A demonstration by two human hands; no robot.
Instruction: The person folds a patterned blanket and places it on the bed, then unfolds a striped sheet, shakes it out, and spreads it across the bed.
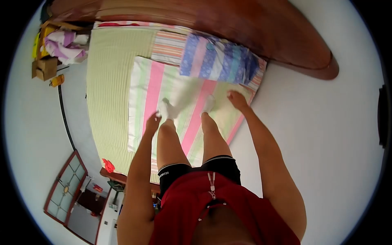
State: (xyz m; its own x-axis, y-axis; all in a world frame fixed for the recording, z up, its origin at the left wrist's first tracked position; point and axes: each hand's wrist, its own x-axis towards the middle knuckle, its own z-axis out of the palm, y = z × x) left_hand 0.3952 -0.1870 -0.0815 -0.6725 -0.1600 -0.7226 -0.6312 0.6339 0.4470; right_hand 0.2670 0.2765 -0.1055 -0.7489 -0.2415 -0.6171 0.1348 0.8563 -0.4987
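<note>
My left hand (152, 122) hangs beside my left leg, close to the white sock (164, 109) on that foot. Its fingers are loosely bent and apart, with a small white spot between them that I cannot make out. Off to the right, my right hand (237, 99) is curled closed above the right edge of the striped sheet (192, 118), and nothing sticks out of it. Both my feet stand on this pink, green and white sheet. Beyond them lies a blue patterned folded cloth or pillow (218, 59), partly over an orange-striped cloth (169, 45).
A pale green ribbed mattress cover (108, 94) shows at the left. The brown wooden headboard (245, 24) curves across the top. Along the left stand a cardboard box (45, 68), a yellow bottle (56, 80) and a framed glass door panel (66, 188). A red flower-like item (108, 165) lies at the bed's corner.
</note>
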